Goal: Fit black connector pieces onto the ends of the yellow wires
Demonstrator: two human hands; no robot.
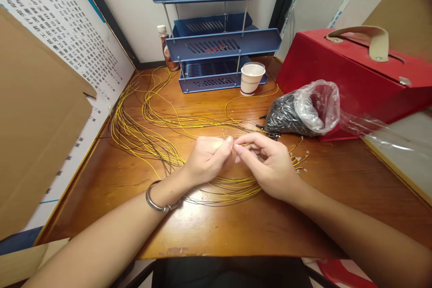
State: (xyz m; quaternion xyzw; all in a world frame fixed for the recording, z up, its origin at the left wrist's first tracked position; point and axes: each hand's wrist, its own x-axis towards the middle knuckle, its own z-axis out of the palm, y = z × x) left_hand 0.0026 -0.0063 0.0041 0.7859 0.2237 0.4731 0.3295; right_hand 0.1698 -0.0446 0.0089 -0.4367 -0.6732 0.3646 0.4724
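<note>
My left hand (207,159) is closed, its thumb pressed onto the curled forefinger. Opposite it, my right hand (270,164) pinches with thumb and forefinger, and the fingertips of both hands almost meet. Whatever is between them is too small to make out; a thin yellow line shows by the right fingers. Beneath and behind both hands runs a loose bundle of yellow and dark wires (232,185). Small pale wire ends (299,160) fan out to the right of my right hand. Black wire ends (272,136) lie just behind it.
A plastic bag of small black parts (285,114) leans near a red box (310,67) with a handle. Behind stand a paper cup (252,78), a blue tiered rack (222,44) and a bottle (166,49). Cardboard (40,117) and a printed board border the left side.
</note>
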